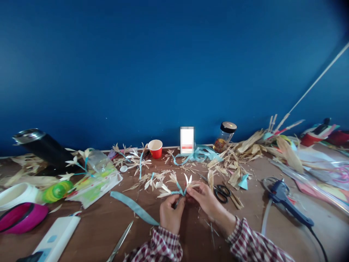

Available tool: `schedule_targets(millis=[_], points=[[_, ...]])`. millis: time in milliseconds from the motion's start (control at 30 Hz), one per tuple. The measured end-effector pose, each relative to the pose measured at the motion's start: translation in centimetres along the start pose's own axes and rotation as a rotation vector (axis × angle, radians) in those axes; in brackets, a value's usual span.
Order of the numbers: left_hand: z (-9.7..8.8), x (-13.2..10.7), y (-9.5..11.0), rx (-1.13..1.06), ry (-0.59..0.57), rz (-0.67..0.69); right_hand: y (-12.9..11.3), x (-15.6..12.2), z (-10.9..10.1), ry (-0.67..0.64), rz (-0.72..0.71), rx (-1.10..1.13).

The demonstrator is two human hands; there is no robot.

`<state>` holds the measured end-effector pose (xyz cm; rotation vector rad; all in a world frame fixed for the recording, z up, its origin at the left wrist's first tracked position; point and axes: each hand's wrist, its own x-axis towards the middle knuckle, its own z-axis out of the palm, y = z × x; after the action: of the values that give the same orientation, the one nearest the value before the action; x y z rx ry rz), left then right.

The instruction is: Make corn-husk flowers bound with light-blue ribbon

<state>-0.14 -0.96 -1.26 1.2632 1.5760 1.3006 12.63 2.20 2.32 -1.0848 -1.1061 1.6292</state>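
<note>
Near the front middle of the table, my left hand (171, 213) pinches the blue-wrapped stems of a corn husk flower spray (173, 181). Its pale, pointed petals fan out above the fingers. My right hand (203, 198) is closed at the same spray, fingertips against the join of the stems just under the rightmost bloom. Exactly what lies between the right fingertips is hidden. A strip of light blue crepe paper (133, 205) runs over the table to beside my left wrist. Black-handled scissors (222, 193) lie just past my right hand.
Loose husk flowers (152, 181) and scraps litter the middle. A red paper cup (156, 149), a lidded jar (223, 137) and dry corn husks (251, 145) stand along the wall. A glue gun (291, 203) lies right; a metal blade (120, 242), power strip (58, 238) and black flask (46, 147) are left.
</note>
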Motion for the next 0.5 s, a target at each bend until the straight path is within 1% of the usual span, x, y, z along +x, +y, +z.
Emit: schedule_targets(millis=[100, 167, 300, 400, 500], points=[[-0.19, -0.14, 0.62, -0.012, -0.022, -0.001, 0.15, 0.03, -0.12, -0.003, 0.043, 0.014], [-0.36, -0.2, 0.9, 0.004, -0.041, -0.012, 0.16, -0.02, -0.18, -0.01, 0.047, 0.004], [-0.56, -0.22, 0.95, 0.021, -0.047, -0.007, 0.01, -0.16, -0.35, -0.036, -0.022, -0.133], [-0.61, -0.17, 0.77, 0.04, -0.045, 0.011, -0.14, -0.16, -0.48, -0.042, -0.024, -0.197], [-0.66, -0.1, 0.7, 0.054, -0.069, 0.008, -0.23, -0.08, -0.64, -0.039, -0.071, -0.27]])
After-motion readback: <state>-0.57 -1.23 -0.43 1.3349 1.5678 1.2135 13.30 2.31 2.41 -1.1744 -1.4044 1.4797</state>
